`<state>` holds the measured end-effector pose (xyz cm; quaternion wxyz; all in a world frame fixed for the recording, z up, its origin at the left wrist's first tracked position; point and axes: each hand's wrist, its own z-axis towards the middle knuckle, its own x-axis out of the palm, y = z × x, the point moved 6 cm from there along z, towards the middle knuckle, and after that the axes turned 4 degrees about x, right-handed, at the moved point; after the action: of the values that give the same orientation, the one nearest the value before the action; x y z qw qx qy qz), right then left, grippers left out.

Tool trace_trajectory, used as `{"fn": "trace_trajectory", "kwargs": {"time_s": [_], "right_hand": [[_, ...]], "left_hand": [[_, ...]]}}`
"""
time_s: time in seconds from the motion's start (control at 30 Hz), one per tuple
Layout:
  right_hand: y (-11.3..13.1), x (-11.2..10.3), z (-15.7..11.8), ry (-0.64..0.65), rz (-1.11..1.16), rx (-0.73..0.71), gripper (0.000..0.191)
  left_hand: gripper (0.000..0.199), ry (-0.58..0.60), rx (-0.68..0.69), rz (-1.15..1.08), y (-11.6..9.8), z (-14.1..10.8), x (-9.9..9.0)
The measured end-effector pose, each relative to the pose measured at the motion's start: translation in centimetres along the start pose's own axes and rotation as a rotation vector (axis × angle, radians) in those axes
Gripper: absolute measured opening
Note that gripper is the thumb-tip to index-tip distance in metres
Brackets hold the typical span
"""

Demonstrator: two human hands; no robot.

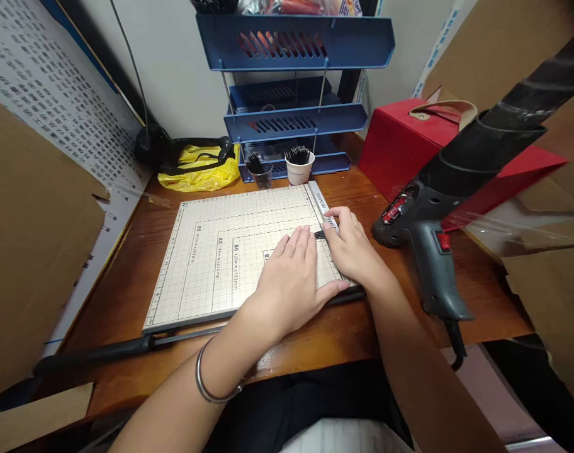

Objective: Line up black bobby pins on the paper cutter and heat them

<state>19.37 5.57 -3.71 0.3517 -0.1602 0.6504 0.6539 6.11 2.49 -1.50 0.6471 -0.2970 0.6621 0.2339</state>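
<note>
On the wooden table lies a cream paper cutter board [199, 264] printed with a grid and paper sizes. My left hand [294, 277] rests flat on it, fingers stretched out together and thumb pointing right. My right hand [350, 248] is at the board's right edge, with thumb and fingers curled in. A small bundle of thin black strands [320, 235] shows between my left fingertips and right thumb; the right hand appears to grip it, its far end hidden. The cutter's black-handled blade arm [98, 353] lies along the near side of the board.
Behind the board stand a clear cup [263, 178] and a white paper cup [299, 172], both holding black strands. A blue tiered rack [296, 123] rises behind them. To the right are a heat gun [431, 258] and a red box [391, 145]. A yellow plastic bag [199, 170] lies back left.
</note>
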Motion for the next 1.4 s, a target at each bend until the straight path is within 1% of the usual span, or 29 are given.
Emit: {"fn": "trace_trajectory", "kwargs": {"time_s": [0.13, 0.27, 0.33, 0.57, 0.77, 1.0, 1.2, 1.3, 1.4], "right_hand": [[0.03, 0.11, -0.10, 0.022, -0.010, 0.014, 0.031], [0.28, 0.15, -0.07, 0.021, -0.037, -0.047, 0.015], [0.30, 0.19, 0.00, 0.022, -0.038, -0.068, 0.011], [0.26, 0.28, 0.14, 0.024, -0.036, -0.093, 0.014], [0.19, 0.33, 0.22, 0.012, -0.064, -0.084, 0.012], [0.34, -0.04, 0.01, -0.067, -0.100, -0.069, 0.013], [0.44, -0.19, -0.04, -0.079, -0.132, -0.027, 0.016], [0.45, -0.30, 0.03, -0.093, -0.117, -0.032, 0.015], [0.36, -0.26, -0.01, -0.066, -0.069, -0.020, 0.019]], "left_hand": [[0.105, 0.026, -0.001, 0.000, 0.11, -0.08, 0.06], [0.108, 0.039, -0.004, -0.004, 0.10, -0.23, 0.15], [0.109, 0.045, -0.005, -0.007, 0.12, -0.22, 0.18], [0.109, 0.054, 0.005, -0.005, 0.15, -0.08, 0.23], [0.108, 0.053, 0.009, -0.004, 0.16, -0.05, 0.30], [0.106, 0.050, 0.009, 0.012, 0.17, 0.04, 0.28], [0.107, 0.019, 0.016, 0.016, 0.14, -0.08, 0.29], [0.106, 0.020, 0.018, 0.019, 0.15, -0.08, 0.40], [0.106, 0.026, 0.012, 0.025, 0.17, -0.02, 0.37]]}}
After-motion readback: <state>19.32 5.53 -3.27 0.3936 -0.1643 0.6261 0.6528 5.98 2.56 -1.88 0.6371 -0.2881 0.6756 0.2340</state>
